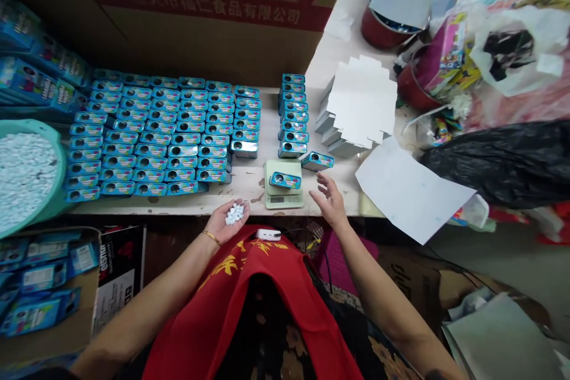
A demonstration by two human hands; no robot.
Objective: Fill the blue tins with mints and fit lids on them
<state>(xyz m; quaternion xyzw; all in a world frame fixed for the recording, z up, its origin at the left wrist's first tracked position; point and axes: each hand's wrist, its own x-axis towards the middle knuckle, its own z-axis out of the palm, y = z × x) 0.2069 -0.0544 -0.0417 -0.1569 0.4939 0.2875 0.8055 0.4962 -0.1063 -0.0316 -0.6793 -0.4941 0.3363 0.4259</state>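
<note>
Blue tin rows (151, 136) beside scale (284, 199)

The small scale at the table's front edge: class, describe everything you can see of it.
The scale is a small, pale green, squarish slab, seemingly plastic, lying flat on the table near its front edge. A blue tin rests on its platform; a narrow display strip faces the person, unreadable. The right hand hovers beside it, not touching.
</note>
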